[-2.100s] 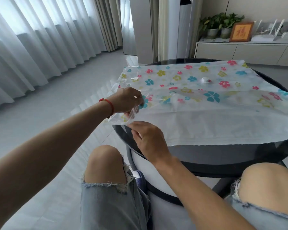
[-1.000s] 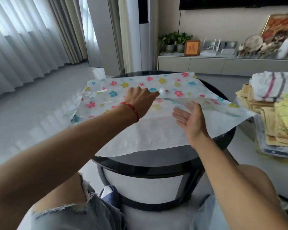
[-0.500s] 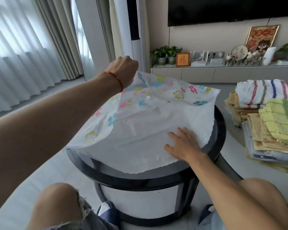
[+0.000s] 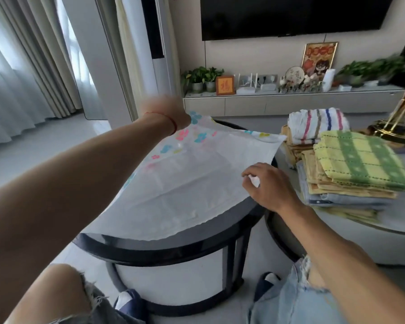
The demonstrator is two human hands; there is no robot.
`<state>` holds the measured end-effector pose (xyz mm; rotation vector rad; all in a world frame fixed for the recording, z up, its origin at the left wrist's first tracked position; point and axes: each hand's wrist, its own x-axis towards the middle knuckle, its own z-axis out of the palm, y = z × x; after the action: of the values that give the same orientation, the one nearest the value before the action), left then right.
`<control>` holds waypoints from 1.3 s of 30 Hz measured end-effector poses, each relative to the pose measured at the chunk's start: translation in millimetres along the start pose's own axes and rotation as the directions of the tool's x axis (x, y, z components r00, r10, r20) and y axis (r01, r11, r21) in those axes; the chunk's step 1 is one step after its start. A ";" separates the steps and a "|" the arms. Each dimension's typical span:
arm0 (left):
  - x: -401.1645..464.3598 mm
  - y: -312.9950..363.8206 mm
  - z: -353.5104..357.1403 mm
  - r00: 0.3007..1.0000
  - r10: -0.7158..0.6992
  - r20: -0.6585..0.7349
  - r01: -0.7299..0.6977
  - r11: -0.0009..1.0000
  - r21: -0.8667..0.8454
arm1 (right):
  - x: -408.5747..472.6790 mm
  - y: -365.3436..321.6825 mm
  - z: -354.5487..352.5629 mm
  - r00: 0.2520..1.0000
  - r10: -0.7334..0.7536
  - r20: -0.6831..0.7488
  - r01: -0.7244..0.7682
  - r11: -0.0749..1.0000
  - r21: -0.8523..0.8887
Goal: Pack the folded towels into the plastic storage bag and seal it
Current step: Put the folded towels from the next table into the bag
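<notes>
- The plastic storage bag (image 4: 192,183) lies on the round dark desk (image 4: 164,244), with its plain white part near the person and its flowered part far away.
- The left hand (image 4: 166,113) is blurred. It seems to grip the far flowered edge of the bag and hold it above the desk, but how the fingers lie I cannot tell exactly.
- The right hand (image 4: 267,185) is at the right side edge of the bag, with curled fingers. It seems to pinch a small fold of the white plastic there.
- Between the two hands the bag rises from the near desk edge up to the left hand, so its long axis goes from near-left to far-right across the desk.
- The folded towels (image 4: 351,167) are in a stack on a second, lower grey desk (image 4: 337,235), just to the right of the bag. A green and yellow towel is on top, and a white striped towel (image 4: 318,125) lies behind it.
- I judge that the coming move turns on this: the towels lie to the right of both hands, and the right hand is much nearer to them. The bag mouth should therefore face right or be opened there.
- Which edge of the bag is the mouth is not clear from this view.
- Room for moving: the bag's right corner hangs over the desk rim toward the towels. The gap between the two desks is narrow, so a towel can cross with a short reach.
- No towel is in the bag yet, so I judge the packing has not begun.
</notes>
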<state>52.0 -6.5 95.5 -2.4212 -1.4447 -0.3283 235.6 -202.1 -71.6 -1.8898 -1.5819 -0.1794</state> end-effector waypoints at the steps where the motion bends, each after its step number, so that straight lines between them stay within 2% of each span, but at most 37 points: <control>1: 0.3 1.7 0.8 1.000 0.008 0.006 -0.008 1.000 0.000 | -3.4 8.9 -18.1 0.995 0.032 -0.096 -0.034 0.999 -0.022; 4: 1.1 8.7 8.0 0.998 0.062 -0.013 -0.062 0.997 0.049 | -8.4 50.1 -74.4 0.916 0.192 -0.352 -0.256 0.956 -0.143; 6: 0.5 16.8 15.6 0.996 0.093 -0.008 -0.092 0.993 0.071 | -10.4 82.8 -107.4 0.830 0.339 -0.442 -0.467 0.856 -0.220; 8: 1.4 26.6 22.6 0.994 0.108 0.007 -0.108 0.992 0.064 | -10.2 112.8 -130.7 0.728 0.526 -0.440 -0.663 0.705 -0.253; 10: 2.7 35.3 28.5 0.992 0.122 0.028 -0.123 0.992 0.021 | -9.1 134.2 -142.9 0.568 0.722 -0.395 -0.820 0.539 -0.193; 12: 5.2 43.9 31.9 0.984 0.169 0.063 -0.163 0.982 -0.096 | -7.6 150.6 -147.8 0.445 0.832 -0.331 -0.895 0.430 -0.120; 13: 5.9 46.5 33.1 0.977 0.200 0.077 -0.186 0.970 -0.156 | -6.2 156.1 -149.1 0.420 0.856 -0.301 -0.907 0.409 -0.102; 18: 8.2 52.7 42.4 0.961 0.258 0.100 -0.232 0.948 -0.219 | 8.1 183.3 -166.5 0.402 0.900 -0.168 -0.915 0.401 -0.041; 20: 9.0 53.6 44.9 0.957 0.265 0.116 -0.234 0.946 -0.224 | 16.3 193.9 -177.2 0.381 0.924 -0.029 -0.922 0.382 0.066; 22: 10.4 53.5 44.9 0.960 0.257 0.111 -0.227 0.946 -0.232 | 22.3 195.1 -186.9 0.381 0.911 0.161 -0.909 0.337 0.245; 24: 11.8 54.1 44.5 0.968 0.238 0.082 -0.213 0.947 -0.239 | 24.6 179.8 -196.4 0.437 0.852 0.286 -0.856 0.297 0.423; 27: 13.3 54.1 38.8 0.974 0.219 0.059 -0.200 0.951 -0.237 | 25.0 143.1 -207.0 0.584 0.706 0.402 -0.735 0.249 0.631; 30: 15.0 50.3 29.0 0.979 0.199 0.053 -0.178 0.948 -0.262 | 18.7 98.8 -197.5 0.680 0.583 0.445 -0.628 0.150 0.763; 33: 15.4 45.1 18.7 0.985 0.163 0.050 -0.140 0.939 -0.315 | 11.8 49.4 -153.4 0.724 0.477 0.499 -0.559 -0.020 0.829; 35: 14.5 42.4 13.2 0.988 0.138 0.065 -0.107 0.932 -0.347 | 16.4 19.3 -107.2 0.728 0.386 0.566 -0.563 -0.134 0.815; 37: 13.3 40.9 9.4 0.991 0.108 0.077 -0.070 0.919 -0.388 | 28.7 -10.6 -57.7 0.693 0.303 0.655 -0.612 -0.234 0.756; 39: 12.8 40.5 9.7 0.994 0.078 0.076 -0.039 0.904 -0.425 | 48.3 -31.5 -8.6 0.660 0.286 0.695 -0.612 -0.332 0.718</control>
<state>94.1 -10.7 85.2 -2.8491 -1.4565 -0.5784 221.8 -165.2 -28.6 -0.9539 -0.3230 1.3701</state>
